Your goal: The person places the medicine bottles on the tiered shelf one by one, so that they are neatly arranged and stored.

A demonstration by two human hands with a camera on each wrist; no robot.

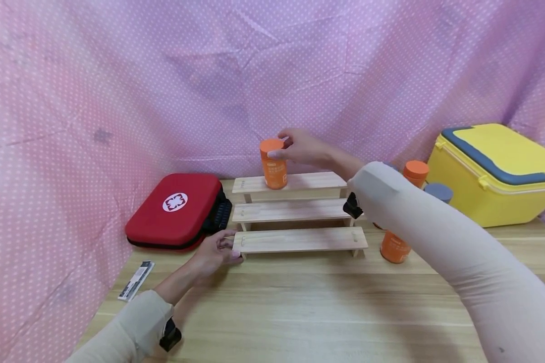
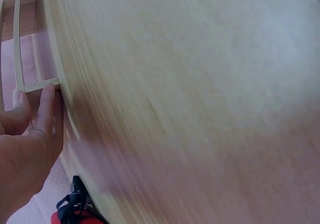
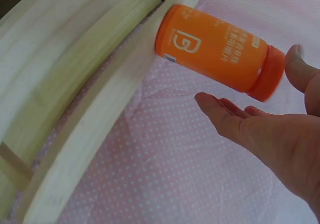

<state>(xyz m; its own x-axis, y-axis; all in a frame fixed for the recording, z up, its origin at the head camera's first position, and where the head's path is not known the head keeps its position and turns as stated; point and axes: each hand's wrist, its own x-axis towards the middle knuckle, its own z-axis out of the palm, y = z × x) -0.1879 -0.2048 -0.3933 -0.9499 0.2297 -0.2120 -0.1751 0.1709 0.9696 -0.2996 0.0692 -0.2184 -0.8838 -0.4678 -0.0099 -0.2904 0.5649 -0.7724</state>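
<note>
A three-step wooden rack (image 1: 300, 240) stands on the table. At its front left end, my left hand (image 1: 213, 252) pinches the rack's end, with the thumb by the board and fingers along the short leg, as the left wrist view also shows. An orange bottle (image 1: 274, 171) stands upright on the left part of the top step. Around its orange cap (image 3: 267, 74) is my right hand (image 1: 304, 146), thumb right at the cap's edge; in the right wrist view the fingers (image 3: 225, 114) are spread away from the bottle.
Left of the rack lies a red first-aid case (image 1: 177, 209), with a small white packet (image 1: 136, 280) in front. On the right stand another orange bottle (image 1: 394, 248) and a grey-capped container (image 1: 438, 192), partly behind my right sleeve, and a yellow cooler box (image 1: 495, 176). A pink dotted cloth (image 1: 236, 75) hangs behind.
</note>
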